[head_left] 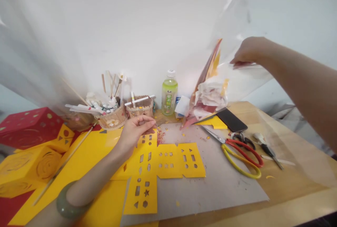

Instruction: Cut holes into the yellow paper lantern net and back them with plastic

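Note:
My right hand (250,49) is raised at the right, its fingers pinched on a clear plastic sheet (231,13). The sheet is see-through and partly blurred, so its full outline is hard to follow. My left hand (139,128), with a green bangle (70,200) on the wrist, is low over the table. Its thumb and fingers are pressed together; what they hold, if anything, I cannot make out. Beneath and beside it lies a flat yellow paper cutout (168,174) with star, diamond and other shaped holes. Part of the cutout is hidden by this hand.
Large scissors (242,157), a black phone (231,119) and a grey board (210,188) are at the right. Behind stand a green drink bottle (169,97) and a basket (112,118) of paint tubes. A red box (31,127) and yellow box (28,171) sit left.

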Demonstrator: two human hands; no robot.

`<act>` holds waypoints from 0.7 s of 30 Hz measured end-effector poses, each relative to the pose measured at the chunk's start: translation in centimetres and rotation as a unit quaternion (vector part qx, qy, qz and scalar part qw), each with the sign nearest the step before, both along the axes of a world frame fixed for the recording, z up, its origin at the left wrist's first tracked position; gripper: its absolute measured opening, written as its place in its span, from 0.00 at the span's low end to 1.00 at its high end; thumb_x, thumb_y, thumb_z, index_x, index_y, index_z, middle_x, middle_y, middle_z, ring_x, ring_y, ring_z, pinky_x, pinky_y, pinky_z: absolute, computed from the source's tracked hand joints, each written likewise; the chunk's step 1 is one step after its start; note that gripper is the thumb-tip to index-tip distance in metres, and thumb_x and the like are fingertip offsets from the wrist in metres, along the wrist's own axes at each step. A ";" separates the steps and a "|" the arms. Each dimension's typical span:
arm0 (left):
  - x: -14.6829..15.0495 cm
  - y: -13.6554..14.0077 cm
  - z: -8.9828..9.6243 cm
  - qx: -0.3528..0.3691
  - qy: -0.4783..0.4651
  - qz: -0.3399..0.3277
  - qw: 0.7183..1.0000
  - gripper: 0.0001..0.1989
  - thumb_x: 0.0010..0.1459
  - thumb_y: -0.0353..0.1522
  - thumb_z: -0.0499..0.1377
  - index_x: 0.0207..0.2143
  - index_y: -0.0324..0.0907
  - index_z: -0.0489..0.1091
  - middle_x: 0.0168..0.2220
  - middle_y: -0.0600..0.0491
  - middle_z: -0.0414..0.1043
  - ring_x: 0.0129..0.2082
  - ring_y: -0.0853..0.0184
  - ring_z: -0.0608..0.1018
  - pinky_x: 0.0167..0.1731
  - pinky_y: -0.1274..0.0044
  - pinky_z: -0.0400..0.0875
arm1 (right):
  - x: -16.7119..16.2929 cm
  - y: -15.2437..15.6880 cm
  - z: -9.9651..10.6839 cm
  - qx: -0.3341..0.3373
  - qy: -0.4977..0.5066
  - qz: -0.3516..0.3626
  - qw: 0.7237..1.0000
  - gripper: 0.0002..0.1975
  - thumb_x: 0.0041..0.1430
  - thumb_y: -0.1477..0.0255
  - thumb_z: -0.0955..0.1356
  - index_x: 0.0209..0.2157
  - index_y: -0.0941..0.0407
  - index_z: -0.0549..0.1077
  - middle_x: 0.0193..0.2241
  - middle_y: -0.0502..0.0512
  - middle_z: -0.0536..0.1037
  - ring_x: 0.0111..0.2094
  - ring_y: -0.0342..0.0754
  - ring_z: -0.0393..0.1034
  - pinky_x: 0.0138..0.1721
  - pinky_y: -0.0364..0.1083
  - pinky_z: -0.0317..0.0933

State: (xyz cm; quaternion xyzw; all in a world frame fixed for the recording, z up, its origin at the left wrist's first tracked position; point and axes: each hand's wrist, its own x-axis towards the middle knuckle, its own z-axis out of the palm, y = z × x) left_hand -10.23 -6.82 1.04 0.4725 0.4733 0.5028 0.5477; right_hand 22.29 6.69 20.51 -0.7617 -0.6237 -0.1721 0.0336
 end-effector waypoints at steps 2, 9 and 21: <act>0.1 0.0 0.0 -0.004 0.000 0.000 1.000 0.14 0.40 0.38 0.67 0.27 0.39 0.72 0.23 0.54 0.74 0.23 0.71 0.75 0.29 0.79 0.69 | -1.4 -0.9 0.3 -0.020 0.065 0.008 0.998 0.22 0.54 0.68 0.67 0.42 0.73 0.73 0.35 0.72 0.77 0.36 0.49 0.73 0.32 0.43 0.61; 1.3 -1.4 0.5 0.076 0.065 -0.042 0.994 0.07 0.42 0.34 0.65 0.22 0.40 0.73 0.24 0.53 0.71 0.26 0.69 0.74 0.29 0.78 0.69 | -7.1 -2.5 1.6 -0.051 0.137 0.078 0.986 0.15 0.52 0.75 0.68 0.42 0.67 0.72 0.34 0.62 0.79 0.30 0.44 0.72 0.32 0.41 0.63; 6.2 -0.6 2.2 0.094 0.014 -0.099 0.990 0.03 0.42 0.30 0.66 0.24 0.43 0.76 0.58 0.47 0.60 0.58 0.55 0.63 0.52 0.66 0.61 | -10.4 -5.6 2.0 -0.045 -0.037 0.182 0.981 0.03 0.49 0.74 0.68 0.29 0.54 0.74 0.25 0.51 0.77 0.32 0.51 0.72 0.30 0.47 0.63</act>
